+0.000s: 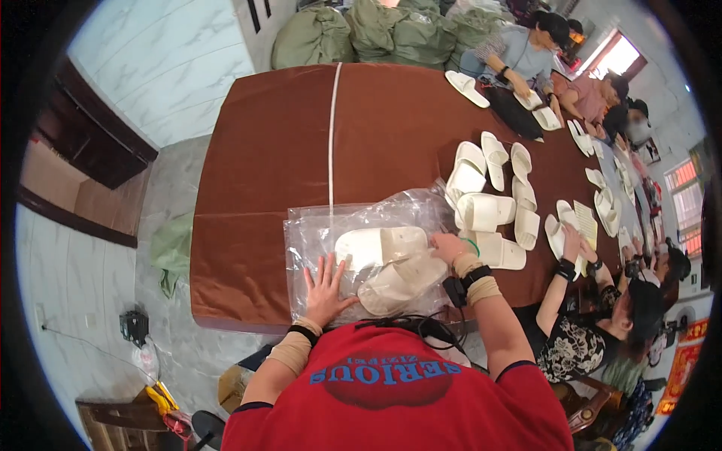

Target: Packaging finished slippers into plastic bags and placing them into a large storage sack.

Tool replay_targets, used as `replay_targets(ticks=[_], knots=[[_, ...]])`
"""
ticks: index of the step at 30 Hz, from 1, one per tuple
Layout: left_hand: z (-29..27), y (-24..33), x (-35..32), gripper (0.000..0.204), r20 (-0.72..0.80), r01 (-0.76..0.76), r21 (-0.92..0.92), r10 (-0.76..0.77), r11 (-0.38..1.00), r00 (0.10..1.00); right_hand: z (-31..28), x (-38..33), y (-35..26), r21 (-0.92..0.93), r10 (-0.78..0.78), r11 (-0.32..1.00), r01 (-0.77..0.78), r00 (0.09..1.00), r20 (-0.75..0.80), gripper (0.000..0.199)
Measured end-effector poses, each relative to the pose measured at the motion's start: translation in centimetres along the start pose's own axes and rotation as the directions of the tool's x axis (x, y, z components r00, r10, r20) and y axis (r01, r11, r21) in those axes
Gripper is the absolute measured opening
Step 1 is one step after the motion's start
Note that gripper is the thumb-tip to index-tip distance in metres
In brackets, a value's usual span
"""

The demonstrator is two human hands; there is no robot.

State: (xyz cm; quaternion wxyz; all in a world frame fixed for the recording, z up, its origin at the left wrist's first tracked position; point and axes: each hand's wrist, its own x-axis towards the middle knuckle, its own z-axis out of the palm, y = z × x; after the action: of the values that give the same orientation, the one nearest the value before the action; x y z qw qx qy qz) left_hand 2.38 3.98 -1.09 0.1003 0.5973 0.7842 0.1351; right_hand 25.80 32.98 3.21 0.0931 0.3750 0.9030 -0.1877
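A clear plastic bag lies flat on the brown-covered table, close in front of me. Two white slippers rest side by side at the bag: the upper slipper and the lower slipper, which has plastic film over it. My left hand is spread flat on the bag, at the left ends of the slippers. At their right ends, my right hand has its fingers curled in on a slipper; the fingertips are partly hidden. Both wrists carry tan wraps and dark bands.
Several loose white slippers lie right of my right hand. A co-worker at the right handles white slippers; another person works at the far side with a black bag. Green sacks stand behind the table.
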Motion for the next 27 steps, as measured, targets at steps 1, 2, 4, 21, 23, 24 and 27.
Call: replay_targets(ticks=[1, 2, 4, 21, 23, 24, 27], knots=[[0.1, -0.1, -0.2, 0.106, -0.006, -0.005, -0.03, 0.005, 1.0, 1.0, 0.1, -0.1, -0.5, 0.098, 0.018, 0.995, -0.025, 0.997, 0.076, 0.026], [-0.2, 0.0, -0.1, 0.106, -0.013, -0.021, -0.059, 0.02, 0.998, 1.0, 0.3, 0.3, 0.4, 0.14, 0.002, 0.99, -0.025, 0.987, 0.158, 0.031], [-0.2, -0.1, -0.1, 0.106, -0.025, -0.015, -0.091, 0.013, 0.996, 1.0, 0.2, 0.9, 1.4, 0.414, -0.037, 0.91, -0.028, 0.988, 0.148, 0.034], [-2.3, -1.6, -0.4, 0.074, -0.166, -0.013, -0.641, -0.122, 0.767, 0.979, 5.9, 1.4, -1.5, 0.737, -0.005, 0.666, -0.116, 0.987, 0.16, 0.049], [-3.3, -1.6, -0.2, 0.064, -0.257, -0.062, -0.724, -0.186, 0.687, 0.948, 6.4, 1.2, -1.5, 0.764, 0.008, 0.637, -0.107, 0.991, 0.132, 0.048], [-3.8, -1.7, -0.1, 0.064, -0.257, -0.066, -0.723, -0.179, 0.688, 0.95, 6.6, 1.0, -1.4, 0.788, 0.019, 0.608, -0.097, 0.994, 0.108, 0.048], [-5.0, -2.2, -1.0, 0.057, -0.356, -0.009, -0.591, -0.251, 0.807, 0.9, 5.9, 0.3, -3.5, 0.938, -0.052, 0.253, -0.235, 0.965, 0.255, 0.045]])
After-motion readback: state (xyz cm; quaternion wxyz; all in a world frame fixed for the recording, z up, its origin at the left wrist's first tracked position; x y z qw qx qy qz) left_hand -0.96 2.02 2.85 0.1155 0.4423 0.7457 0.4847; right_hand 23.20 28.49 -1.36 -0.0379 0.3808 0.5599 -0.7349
